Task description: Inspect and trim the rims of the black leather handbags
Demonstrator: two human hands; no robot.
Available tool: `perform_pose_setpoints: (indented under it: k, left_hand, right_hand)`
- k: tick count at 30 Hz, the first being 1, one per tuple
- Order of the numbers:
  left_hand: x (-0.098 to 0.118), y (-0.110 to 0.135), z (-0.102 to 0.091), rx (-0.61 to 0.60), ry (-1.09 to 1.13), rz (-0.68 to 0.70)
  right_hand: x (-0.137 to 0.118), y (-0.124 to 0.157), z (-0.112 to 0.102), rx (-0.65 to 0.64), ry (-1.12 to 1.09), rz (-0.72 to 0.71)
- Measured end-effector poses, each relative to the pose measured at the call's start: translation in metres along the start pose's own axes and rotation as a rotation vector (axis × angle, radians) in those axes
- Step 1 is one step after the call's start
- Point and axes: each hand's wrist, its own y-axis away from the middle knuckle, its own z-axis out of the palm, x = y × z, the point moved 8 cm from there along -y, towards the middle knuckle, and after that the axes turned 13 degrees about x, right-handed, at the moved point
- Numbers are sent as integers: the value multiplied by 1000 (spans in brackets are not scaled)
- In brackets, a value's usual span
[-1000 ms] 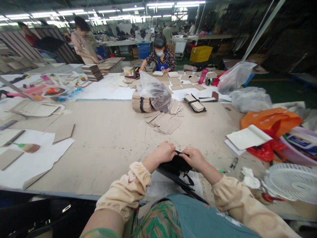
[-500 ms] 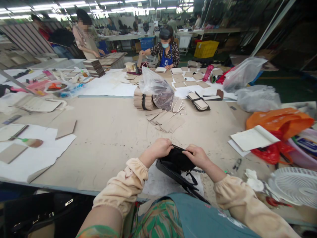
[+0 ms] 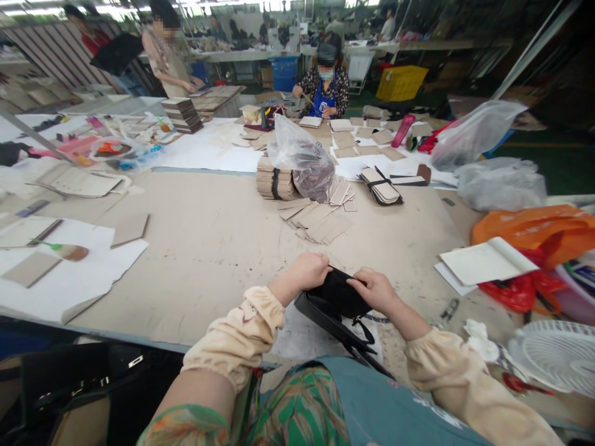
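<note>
A black handbag [image 3: 320, 316] lies at the table's front edge with its mouth open toward the far side. My left hand [image 3: 312, 271] is closed on the bag's far left rim. Thumb and fingers of my right hand [image 3: 374, 288] pinch the same rim farther right. Between the hands the dark inside of the bag shows. A strap and a small metal fitting hang on its right side. Under the bag is a whitish sheet [image 3: 292, 334], partly covered.
Ahead lie loose beige card pieces [image 3: 320, 223], a banded stack [image 3: 269, 179] and a clear plastic bag [image 3: 302, 148]. To the right are an orange bag [image 3: 534, 226], a notepad [image 3: 486, 263] and a white fan [image 3: 558, 353]. A co-worker [image 3: 325, 87] sits across the table.
The view has shifted slightly, so the scene sits a little differently. Both hands keep their hold on the handbag's rim. The co-worker's raised hand has moved.
</note>
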Motion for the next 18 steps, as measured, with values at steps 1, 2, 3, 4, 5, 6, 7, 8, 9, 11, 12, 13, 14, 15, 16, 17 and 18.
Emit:
perform_pose_setpoints:
  k: [1, 2, 3, 4, 5, 6, 7, 8, 9, 11, 12, 13, 14, 15, 16, 17, 18]
  left_hand:
    - [0, 0, 0, 3, -3, 4]
    - [0, 1, -1, 6, -6, 10]
    - [1, 2, -2, 10, -10, 17]
    - [1, 3, -3, 13, -12, 24]
    - [2, 3, -4, 13, -14, 28]
    - [2, 4, -4, 13, -16, 29]
    - [2, 5, -4, 12, -19, 24]
    - [2, 5, -5, 13, -22, 16]
    - [2, 5, -4, 14, -26, 5]
    - [1, 4, -4, 17, -37, -18]
    - [1, 4, -3, 19, -41, -26]
    - [2, 4, -3, 22, -44, -31]
    - [2, 3, -3, 25, -45, -33]
    - [2, 3, -3, 29, -45, -34]
    - [2, 3, -3, 32, -43, -36]
    - [2, 4, -3, 35, -39, -37]
    - [2, 5, -4, 37, -35, -38]
  right_hand:
    - [0, 0, 0, -5, 7, -2]
    - [0, 0, 1, -11, 13, -3]
    - [1, 1, 1, -15, 18, -4]
    - [1, 1, 1, -18, 20, -4]
    - [1, 1, 1, -20, 21, -3]
    - [1, 1, 1, -25, 23, -3]
    - [0, 1, 1, -30, 26, -5]
    - [0, 1, 1, -34, 30, -7]
    - [-1, 1, 1, -39, 34, -9]
    - [-3, 1, 0, -44, 49, -12]
    - [-4, 1, 0, -45, 59, -13]
    - [-5, 2, -1, -43, 73, -13]
    - [-5, 3, -1, -42, 90, -12]
    - [-6, 4, -2, -42, 108, -10]
    - [-6, 4, -3, -45, 125, -8]
    - [-7, 5, -3, -54, 141, -7]
    - [-8, 5, -3, -69, 155, -6]
